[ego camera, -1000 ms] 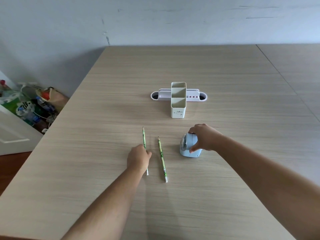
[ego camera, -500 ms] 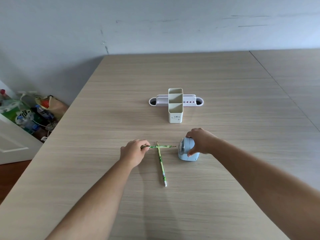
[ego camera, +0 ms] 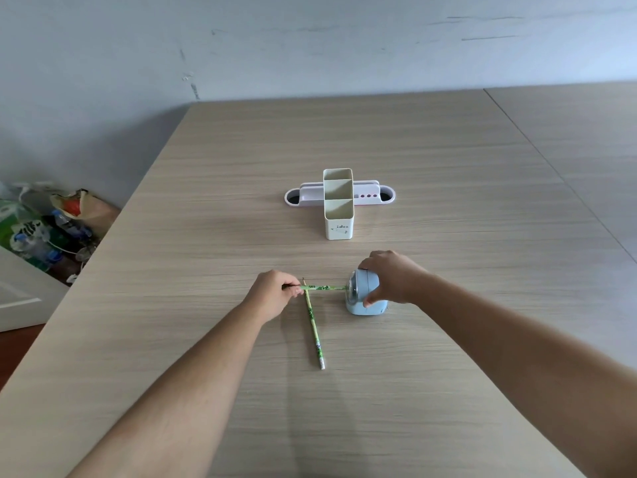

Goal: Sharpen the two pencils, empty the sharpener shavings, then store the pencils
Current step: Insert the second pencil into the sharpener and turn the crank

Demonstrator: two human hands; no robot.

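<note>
Head view: at frame centre, the left hand (ego camera: pixel 274 298) pinches a green pencil (ego camera: pixel 324 288) level, its tip at the blue sharpener (ego camera: pixel 363 296), which the right hand (ego camera: pixel 393 277) grips. The second pencil (ego camera: pixel 313 326) lies on the table (ego camera: pixel 448 201) just below; the white holder (ego camera: pixel 339 205) stands above.

Soft even daylight, faint shadows, sharp centre, wide-angle bowing at edges

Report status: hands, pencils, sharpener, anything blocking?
Left hand pinching first pencil, tip at sharpener mouth. Right hand steadying sharpener. Second pencil flat on table, crossing under the first. Holder unobstructed.
</note>
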